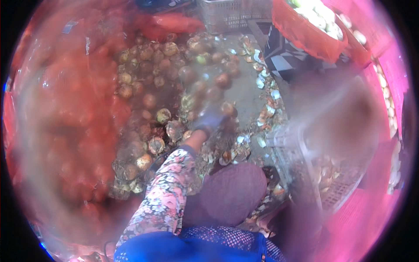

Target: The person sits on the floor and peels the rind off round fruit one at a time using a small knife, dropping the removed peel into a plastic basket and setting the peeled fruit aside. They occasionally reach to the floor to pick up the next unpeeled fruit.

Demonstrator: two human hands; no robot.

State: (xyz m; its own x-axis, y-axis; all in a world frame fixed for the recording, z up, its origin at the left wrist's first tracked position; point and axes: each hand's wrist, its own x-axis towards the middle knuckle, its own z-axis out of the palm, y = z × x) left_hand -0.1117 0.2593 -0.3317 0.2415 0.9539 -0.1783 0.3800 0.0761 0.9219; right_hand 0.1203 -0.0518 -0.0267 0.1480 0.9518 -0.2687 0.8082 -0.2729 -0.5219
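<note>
My left arm, in a floral sleeve, stretches forward over a pile of onions. My left hand seems to wear a pale purplish glove and is at the pile's right side, by a brown onion. Its fingers are smeared, so I cannot tell whether it grips anything. Nowhere in the picture can I make out my right hand. Loose skins and peel lie in a band to the right of the onions.
Red mesh sacks fill the left side. A light crate stands at the back. Peeled white onions fill a red mesh bag at far right. A pale crate holds skins, beneath a blurred brown patch I cannot identify.
</note>
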